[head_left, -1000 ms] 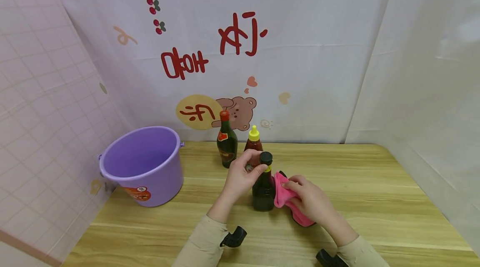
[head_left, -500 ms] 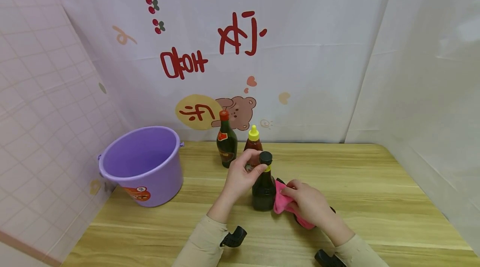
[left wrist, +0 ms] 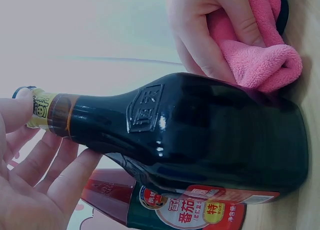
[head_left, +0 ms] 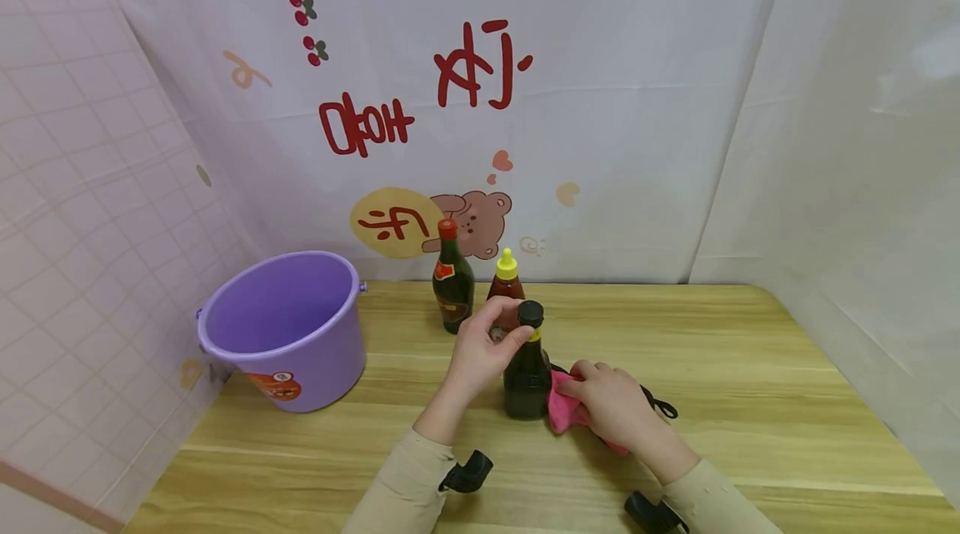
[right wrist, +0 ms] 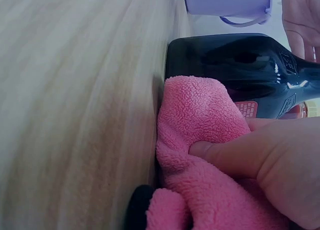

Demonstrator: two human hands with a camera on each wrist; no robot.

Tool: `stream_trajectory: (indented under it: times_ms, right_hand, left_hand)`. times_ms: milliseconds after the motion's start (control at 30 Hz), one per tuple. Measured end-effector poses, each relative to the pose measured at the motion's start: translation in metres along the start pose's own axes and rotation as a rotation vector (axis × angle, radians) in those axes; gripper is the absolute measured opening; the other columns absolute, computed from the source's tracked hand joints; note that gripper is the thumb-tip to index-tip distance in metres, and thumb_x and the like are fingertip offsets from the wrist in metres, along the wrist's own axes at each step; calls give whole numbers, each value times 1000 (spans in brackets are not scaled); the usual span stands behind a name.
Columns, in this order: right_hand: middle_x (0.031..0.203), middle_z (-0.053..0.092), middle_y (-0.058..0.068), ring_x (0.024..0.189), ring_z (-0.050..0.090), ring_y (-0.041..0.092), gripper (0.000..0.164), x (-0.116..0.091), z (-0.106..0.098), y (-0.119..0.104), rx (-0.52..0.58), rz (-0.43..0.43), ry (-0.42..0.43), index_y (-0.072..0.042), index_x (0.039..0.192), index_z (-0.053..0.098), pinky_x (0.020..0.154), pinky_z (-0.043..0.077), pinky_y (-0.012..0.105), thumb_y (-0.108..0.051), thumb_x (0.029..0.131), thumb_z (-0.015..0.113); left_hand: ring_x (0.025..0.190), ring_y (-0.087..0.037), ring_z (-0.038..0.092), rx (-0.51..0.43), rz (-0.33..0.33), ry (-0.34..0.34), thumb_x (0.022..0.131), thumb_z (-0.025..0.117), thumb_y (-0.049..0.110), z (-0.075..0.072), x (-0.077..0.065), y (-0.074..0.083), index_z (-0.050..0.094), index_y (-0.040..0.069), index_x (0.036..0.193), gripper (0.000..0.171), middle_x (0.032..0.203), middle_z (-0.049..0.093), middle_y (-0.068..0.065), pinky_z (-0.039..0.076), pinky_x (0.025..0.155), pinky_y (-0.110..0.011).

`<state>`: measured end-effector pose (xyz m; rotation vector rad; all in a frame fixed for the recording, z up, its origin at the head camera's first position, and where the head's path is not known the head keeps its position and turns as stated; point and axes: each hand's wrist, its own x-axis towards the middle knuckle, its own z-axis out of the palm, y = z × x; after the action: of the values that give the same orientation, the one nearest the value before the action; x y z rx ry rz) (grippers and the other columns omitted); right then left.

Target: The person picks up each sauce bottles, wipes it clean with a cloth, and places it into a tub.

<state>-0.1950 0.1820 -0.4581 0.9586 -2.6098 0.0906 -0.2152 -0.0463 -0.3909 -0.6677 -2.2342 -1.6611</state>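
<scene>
A dark glass sauce bottle (head_left: 527, 388) with a black cap stands upright on the wooden table. My left hand (head_left: 480, 351) grips it by the neck, thumb and fingers around the yellow neck band in the left wrist view. Low on the bottle's right side, my right hand (head_left: 618, 405) holds a bunched pink cloth (right wrist: 200, 110) against the glass. A black edge of the cloth shows in the right wrist view. Behind the left hand stands a ketchup bottle (left wrist: 175, 207) with a yellow nozzle, partly hidden in the head view.
A green bottle (head_left: 454, 284) with a red cap stands farther back, left of the ketchup. At the table's left is a purple bucket (head_left: 337, 359). A printed curtain (head_left: 630, 142) hangs behind the table (head_left: 750, 401).
My right hand has slid the pink cloth down along the bottle's side toward its base. A black loop now shows behind that hand. The left hand keeps its grip on the neck.
</scene>
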Motion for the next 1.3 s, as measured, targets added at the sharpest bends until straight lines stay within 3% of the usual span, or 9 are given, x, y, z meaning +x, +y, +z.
stream_trajectory:
  times_ms: [400, 533, 667, 867, 1133, 1300]
  right_hand:
    - [96, 61, 3, 73, 60, 21, 43, -6, -5, 10, 88, 61, 0, -21, 114, 74, 58, 49, 34, -25, 73, 88]
    - [99, 63, 5, 78, 62, 20, 44, -9, -10, 18, 177, 118, 42, -17, 115, 73, 61, 51, 32, -16, 74, 88]
    - [104, 63, 8, 85, 65, 23, 44, -12, -13, 27, 267, 179, 93, -13, 117, 72, 70, 54, 39, -6, 76, 84]
    - [110, 62, 15, 89, 66, 32, 46, -14, -21, 37, 345, 268, 188, -7, 121, 69, 73, 54, 48, 2, 77, 80]
    - [111, 62, 17, 95, 65, 37, 48, -12, -28, 45, 374, 309, 272, -5, 124, 67, 76, 53, 54, 2, 78, 80]
    - [111, 62, 17, 96, 64, 37, 47, -11, -32, 45, 396, 312, 292, -5, 124, 66, 77, 53, 55, 2, 79, 79]
  left_hand:
    - [96, -18, 65, 9, -1, 13, 91, 74, 17, 1, -3, 3, 65, 12, 121, 32, 103, 69, -4, 55, 77, -27]
    - [99, -23, 65, -3, 7, 23, 89, 76, 16, 3, -4, 6, 63, 13, 125, 38, 106, 67, -6, 57, 82, -37]
    - [98, -28, 65, 19, 15, 64, 86, 79, 16, 6, -5, 8, 60, 11, 128, 46, 106, 65, -8, 57, 84, -44]
    - [92, -30, 65, 114, 44, 149, 81, 84, 18, 11, -6, 13, 62, 10, 126, 49, 102, 65, -6, 58, 78, -44]
    - [89, -21, 63, 353, 88, 246, 76, 88, 28, 20, -9, 21, 64, 13, 121, 54, 106, 66, -4, 51, 71, -32]
    - [82, -20, 63, 390, 83, 291, 73, 90, 24, 23, -8, 25, 65, 11, 115, 50, 96, 64, -4, 51, 66, -29]
